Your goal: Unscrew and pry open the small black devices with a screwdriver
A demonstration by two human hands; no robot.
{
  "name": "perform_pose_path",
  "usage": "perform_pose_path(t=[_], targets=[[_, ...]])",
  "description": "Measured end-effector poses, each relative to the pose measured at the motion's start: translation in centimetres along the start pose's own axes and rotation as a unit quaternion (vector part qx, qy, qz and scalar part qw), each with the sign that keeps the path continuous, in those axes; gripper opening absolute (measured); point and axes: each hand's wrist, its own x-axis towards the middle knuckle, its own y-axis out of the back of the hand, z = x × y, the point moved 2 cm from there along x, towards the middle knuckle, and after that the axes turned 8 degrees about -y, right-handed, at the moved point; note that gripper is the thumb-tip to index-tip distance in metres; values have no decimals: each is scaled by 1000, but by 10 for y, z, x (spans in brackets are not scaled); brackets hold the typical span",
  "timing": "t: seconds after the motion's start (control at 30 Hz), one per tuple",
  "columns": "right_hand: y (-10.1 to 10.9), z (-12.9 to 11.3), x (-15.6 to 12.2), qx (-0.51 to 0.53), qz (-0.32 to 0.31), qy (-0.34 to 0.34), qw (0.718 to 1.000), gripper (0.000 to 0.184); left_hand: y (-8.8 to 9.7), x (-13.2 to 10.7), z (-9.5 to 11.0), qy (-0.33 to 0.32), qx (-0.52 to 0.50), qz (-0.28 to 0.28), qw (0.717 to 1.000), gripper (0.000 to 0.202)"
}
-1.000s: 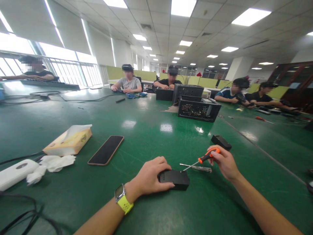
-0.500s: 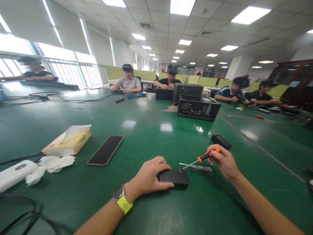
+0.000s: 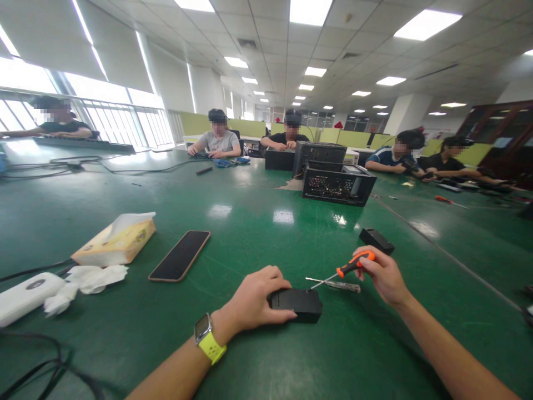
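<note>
A small black rectangular box (image 3: 300,303) lies flat on the green table (image 3: 250,255). Thumb and fingers of my left hand (image 3: 258,297) grip its left end from both sides. My right hand (image 3: 383,275) is closed round the orange and black handle of a screwdriver (image 3: 355,263). The shaft slants down to the left, and its tip meets the top of the box near the far edge. Just behind the box, partly crossed by the shaft, lies a second, slim screwdriver with a clear handle (image 3: 343,286). Another black box (image 3: 376,240) rests beyond my right hand.
To the left are a phone (image 3: 180,256), a tissue pack (image 3: 114,241), crumpled tissues (image 3: 95,279), a white device (image 3: 29,297) and black cables (image 3: 54,361). Black computer cases (image 3: 339,183) stand farther back. Several people sit around the table. A red screwdriver (image 3: 449,201) lies far right.
</note>
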Motion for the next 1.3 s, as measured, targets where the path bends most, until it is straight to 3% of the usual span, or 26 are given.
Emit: perform_pose_path(t=[0.17, 0.3, 0.4, 0.47, 0.53, 0.6, 0.77, 0.93, 1.07, 1.2, 1.3], targets=[[-2, -22, 1, -53, -5, 33, 998, 16, 0, 1, -1, 0, -3, 2, 1000, 39], [-16, -72, 11, -136, -54, 72, 987, 13, 1, 2, -1, 2, -8, 0, 1000, 37], [-38, -110, 18, -305, -126, 127, 935, 12, 1, 1, -1, 3, -12, 2, 1000, 38], [-49, -124, 21, -376, -121, 130, 909, 26, 0, 1, -1, 5, -14, 5, 1000, 38], [-55, -129, 23, -420, -90, 123, 895, 44, -1, 0, -1, 5, -15, 8, 1000, 38], [-55, -129, 23, -435, -81, 116, 889, 52, -3, -1, -2, 4, -13, 13, 1000, 39], [-39, -131, 17, -377, -193, 104, 900, 14, -4, -2, -3, 8, -21, 24, 999, 41], [-25, -126, 15, -394, -190, 85, 895, 16, -4, -2, -3, 17, -30, 23, 999, 40], [-27, -121, 19, -446, -149, 97, 877, 48, -4, -2, -4, 14, -29, 21, 999, 40], [-35, -129, 13, -399, -179, 143, 888, 16, -4, -2, -4, 14, -34, 27, 999, 41], [-38, -134, 9, -377, -189, 160, 893, 20, -3, -1, -3, 12, -38, 28, 999, 40]])
